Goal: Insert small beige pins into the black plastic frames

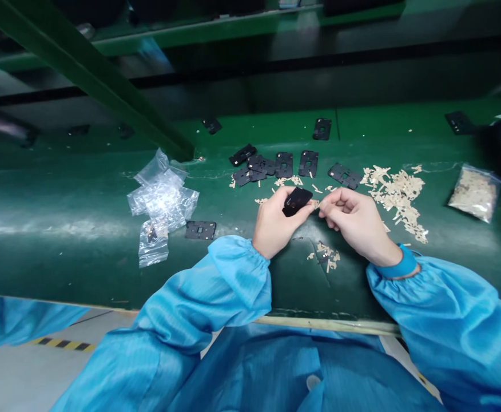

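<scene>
My left hand (273,224) is closed on a small flat black plastic part (297,201), held just above the green table (62,229). My right hand (356,220) is beside it, fingers pinched together at the part's right edge on a small pale strip that barely shows. Both arms wear blue sleeves. Just beyond my hands lie several more black parts (283,165) in a loose cluster. A scatter of small beige strips (398,194) lies to the right of my right hand.
Crumpled clear plastic bags (161,200) lie at the left, a single black part (200,230) next to them. A clear bag of beige pieces (474,193) sits at the far right. A few beige strips (327,256) lie between my wrists. A green beam (87,74) slants overhead at the left.
</scene>
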`<act>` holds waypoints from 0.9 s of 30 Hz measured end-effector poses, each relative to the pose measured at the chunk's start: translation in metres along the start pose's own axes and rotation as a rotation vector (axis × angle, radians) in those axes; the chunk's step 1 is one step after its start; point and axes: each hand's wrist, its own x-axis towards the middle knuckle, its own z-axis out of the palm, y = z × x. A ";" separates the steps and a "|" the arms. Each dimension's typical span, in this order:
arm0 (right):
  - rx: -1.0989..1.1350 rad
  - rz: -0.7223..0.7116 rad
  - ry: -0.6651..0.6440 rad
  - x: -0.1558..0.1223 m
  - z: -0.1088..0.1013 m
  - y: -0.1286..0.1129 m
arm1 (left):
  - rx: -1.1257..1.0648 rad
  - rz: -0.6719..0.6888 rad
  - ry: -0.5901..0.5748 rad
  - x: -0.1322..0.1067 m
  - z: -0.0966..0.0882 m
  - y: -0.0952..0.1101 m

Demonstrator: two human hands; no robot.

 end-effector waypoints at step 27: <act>-0.111 -0.084 -0.027 -0.001 0.003 0.003 | 0.067 0.104 0.026 -0.002 0.001 0.001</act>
